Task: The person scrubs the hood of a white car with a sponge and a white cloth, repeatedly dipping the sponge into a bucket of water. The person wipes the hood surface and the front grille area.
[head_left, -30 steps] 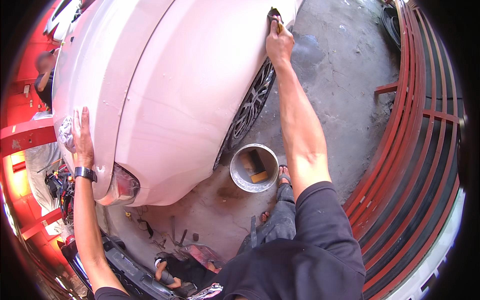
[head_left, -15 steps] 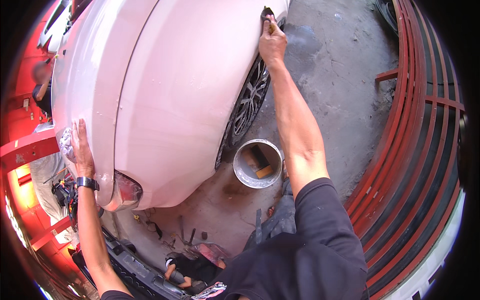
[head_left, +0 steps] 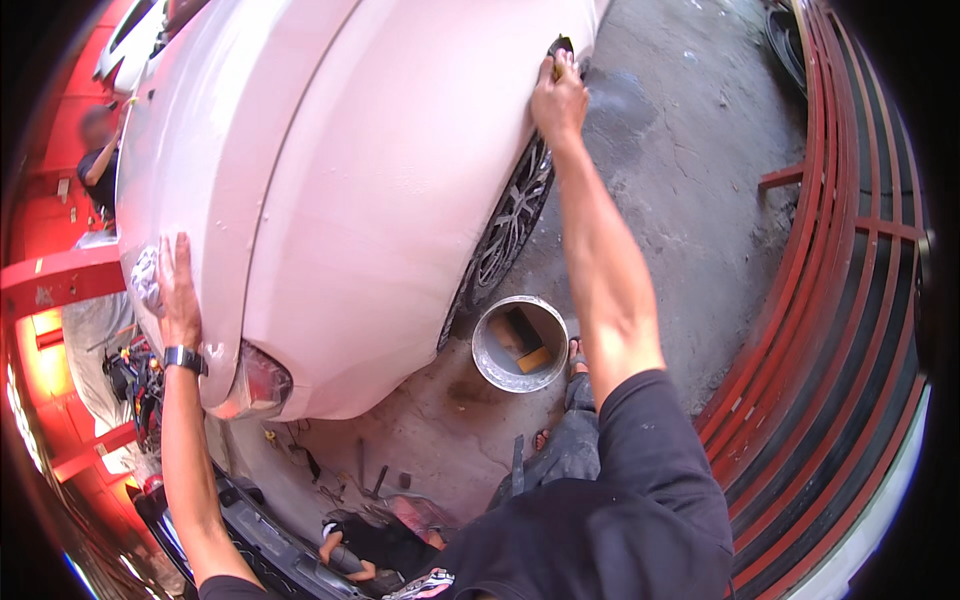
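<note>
A dark pad (head_left: 563, 44) is pinched in the right hand (head_left: 562, 80), at the edge of the car (head_left: 370, 210); whether the car is touched cannot be told. The pad is judged light, fairly stiff and perhaps slippery if wet, best held by its sides. The left hand (head_left: 178, 297) is laid flat on the car, fingers extended, with crumpled white material (head_left: 145, 276) just beside it. Nearer the body than the right-hand grip, room is taken by the wheel (head_left: 512, 215), then the bucket (head_left: 486, 350); well to its right, by the red rack (head_left: 817, 240).
</note>
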The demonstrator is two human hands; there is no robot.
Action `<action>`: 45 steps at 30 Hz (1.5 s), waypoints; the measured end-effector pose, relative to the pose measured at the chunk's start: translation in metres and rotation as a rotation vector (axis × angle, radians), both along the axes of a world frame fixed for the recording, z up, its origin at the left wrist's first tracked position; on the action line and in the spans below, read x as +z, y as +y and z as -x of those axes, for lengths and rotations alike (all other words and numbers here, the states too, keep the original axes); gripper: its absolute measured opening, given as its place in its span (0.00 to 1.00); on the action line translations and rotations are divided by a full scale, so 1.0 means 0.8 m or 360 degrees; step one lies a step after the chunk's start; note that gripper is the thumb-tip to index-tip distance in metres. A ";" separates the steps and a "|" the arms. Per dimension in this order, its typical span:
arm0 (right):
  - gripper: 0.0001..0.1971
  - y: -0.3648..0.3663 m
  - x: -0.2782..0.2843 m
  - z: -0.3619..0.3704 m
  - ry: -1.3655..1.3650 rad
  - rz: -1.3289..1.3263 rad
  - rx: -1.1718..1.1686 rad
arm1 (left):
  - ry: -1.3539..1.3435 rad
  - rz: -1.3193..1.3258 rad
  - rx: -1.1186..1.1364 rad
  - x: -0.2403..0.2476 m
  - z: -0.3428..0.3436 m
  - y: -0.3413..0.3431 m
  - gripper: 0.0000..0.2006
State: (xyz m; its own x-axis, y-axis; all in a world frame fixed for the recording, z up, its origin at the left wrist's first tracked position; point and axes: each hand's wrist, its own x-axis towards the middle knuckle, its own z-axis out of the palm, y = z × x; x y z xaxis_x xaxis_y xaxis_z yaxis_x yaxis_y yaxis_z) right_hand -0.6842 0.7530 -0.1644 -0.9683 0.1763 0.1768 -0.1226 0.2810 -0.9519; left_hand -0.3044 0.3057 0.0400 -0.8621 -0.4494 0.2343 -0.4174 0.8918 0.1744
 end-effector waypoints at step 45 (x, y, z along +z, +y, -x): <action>0.25 -0.119 0.075 -0.101 0.0779 -0.0347 -0.0014 | 0.0141 0.0007 0.0162 0.004 0.021 0.041 0.46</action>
State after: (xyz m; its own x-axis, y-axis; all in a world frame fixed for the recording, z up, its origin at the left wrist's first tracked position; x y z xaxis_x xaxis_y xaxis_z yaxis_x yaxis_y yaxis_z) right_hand -0.6034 0.6578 -0.1046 -0.7623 0.0925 0.6406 -0.5342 0.4689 -0.7034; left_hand -0.3210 0.3384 0.0433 -0.7881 -0.5321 0.3095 -0.4887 0.8465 0.2110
